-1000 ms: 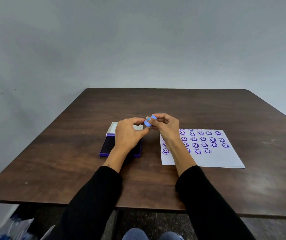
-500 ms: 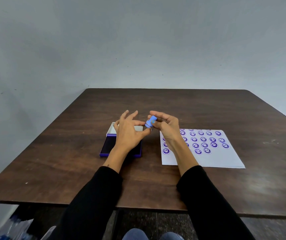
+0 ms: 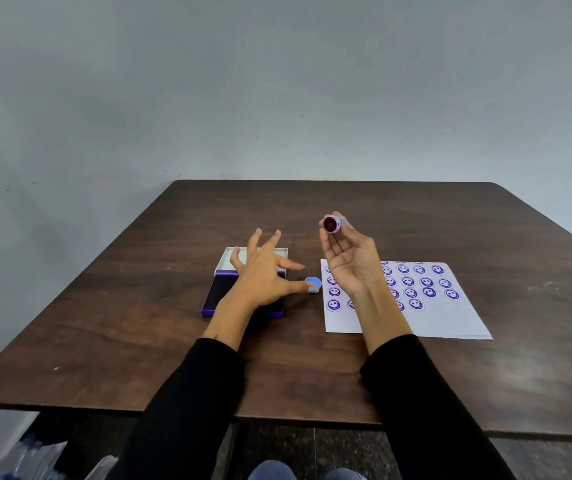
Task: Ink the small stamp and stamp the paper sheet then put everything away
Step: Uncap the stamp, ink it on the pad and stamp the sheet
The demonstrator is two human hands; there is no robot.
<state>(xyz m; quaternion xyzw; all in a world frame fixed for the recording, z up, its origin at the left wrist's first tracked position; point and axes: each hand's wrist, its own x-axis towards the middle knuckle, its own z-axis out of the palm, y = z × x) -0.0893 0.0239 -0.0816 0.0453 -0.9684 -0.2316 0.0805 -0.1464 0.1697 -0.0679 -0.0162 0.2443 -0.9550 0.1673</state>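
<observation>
Right hand (image 3: 350, 261) is raised above the table (image 3: 139, 327), palm toward the camera, pinching the small stamp (image 3: 331, 224) at its fingertips with the dark inked face pointing at the viewer. Left hand (image 3: 263, 275) is spread open, thumb touching the blue cap (image 3: 313, 284) on the table. Open ink pad (image 3: 243, 282) lies partly beneath the left hand. Paper sheet (image 3: 443, 317), printed with smiley marks, lies to the right.

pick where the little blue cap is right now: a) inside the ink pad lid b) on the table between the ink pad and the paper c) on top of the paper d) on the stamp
b: the cap lies on the table at the left hand's fingertips, between the ink pad and the paper, while the right hand holds the uncapped stamp up.
</observation>
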